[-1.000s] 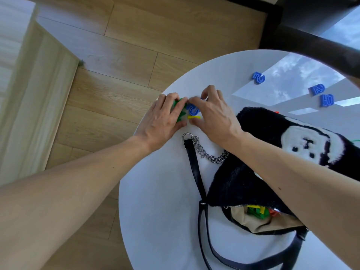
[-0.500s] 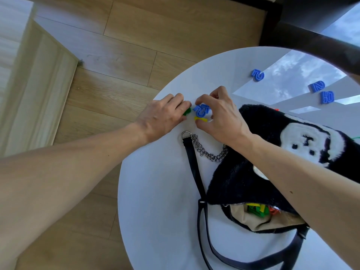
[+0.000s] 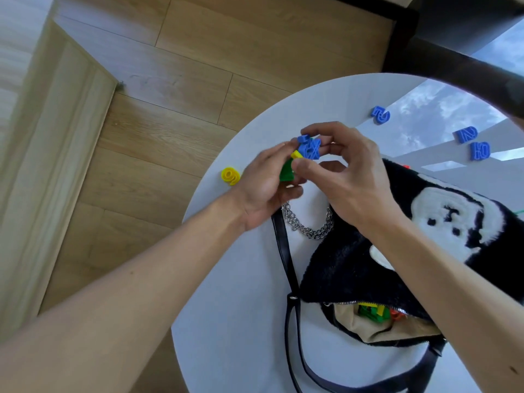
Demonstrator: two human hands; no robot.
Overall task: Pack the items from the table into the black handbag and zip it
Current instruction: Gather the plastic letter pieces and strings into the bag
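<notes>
Left hand point(image 3: 263, 180) and right hand point(image 3: 348, 177) together, pinching toys point(image 3: 310, 147) above the bench point(image 3: 241, 293), seemingly bundled for one trip | bag point(image 3: 354, 265) lies right, unzipped nearside | yellow piece point(image 3: 230, 175) waits left

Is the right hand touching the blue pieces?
Touching. Head view: the right hand pinches the blue pieces between its fingers, no gap; the left hand holds the green piece below.
</notes>
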